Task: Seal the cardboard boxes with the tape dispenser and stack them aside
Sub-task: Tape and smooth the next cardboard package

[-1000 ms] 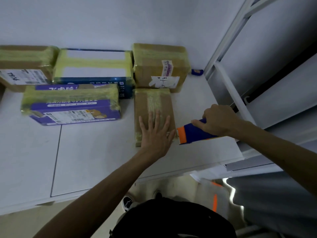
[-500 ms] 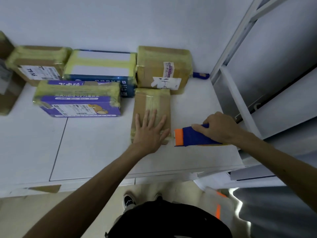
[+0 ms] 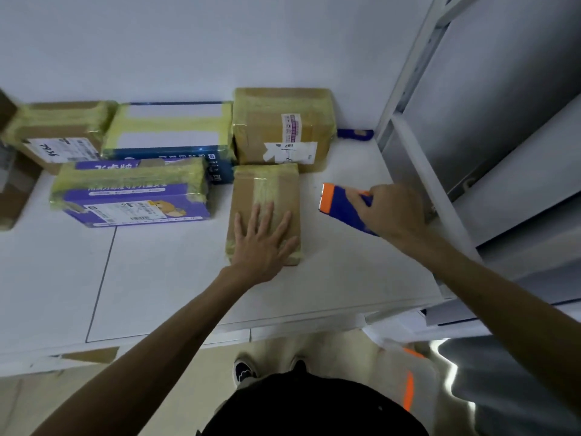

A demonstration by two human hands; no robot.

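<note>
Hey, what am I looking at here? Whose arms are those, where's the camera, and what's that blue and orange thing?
No machine here: these are a person's two bare arms, seen from a wide-angle camera worn on their head and looking down. The left hand rests flat, fingers spread, on a small brown box with a tape strip along its top. The right hand grips the blue and orange thing, a tape dispenser, to the right of that box and apart from it. Beside and behind it on the white table sit more boxes wrapped in yellowish tape, among them a purple box.
</note>
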